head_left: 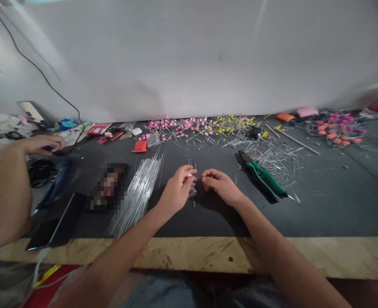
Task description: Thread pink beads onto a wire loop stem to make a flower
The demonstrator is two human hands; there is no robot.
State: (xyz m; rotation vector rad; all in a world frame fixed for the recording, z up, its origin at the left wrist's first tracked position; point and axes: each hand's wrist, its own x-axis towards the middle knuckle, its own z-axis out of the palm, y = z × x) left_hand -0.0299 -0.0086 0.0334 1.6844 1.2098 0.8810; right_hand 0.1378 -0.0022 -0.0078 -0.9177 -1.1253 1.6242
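Observation:
My left hand [178, 185] is closed in a pinch, with a small pale pink piece [189, 175] showing at its fingertips. Just to its right, my right hand [221, 185] has thumb and fingers pressed together; whatever they hold is too small to make out. The two sets of fingertips are close but apart. Beneath and behind my left fingers, a looped wire piece [191, 163] shows in part on the dark tabletop. A bundle of straight metal wires [140, 188] lies to the left of my left hand. Green-handled pliers [262, 176] rest beyond my right hand.
Along the wall lie wire stems with pink tips [176, 125], yellow tips [236, 122] and orange tips [333, 134]. Loose wire pieces [278, 158] spread behind the pliers. A blurred-out phone-shaped object [108, 188] lies left. Another person's hand [44, 144] grips something dark blue.

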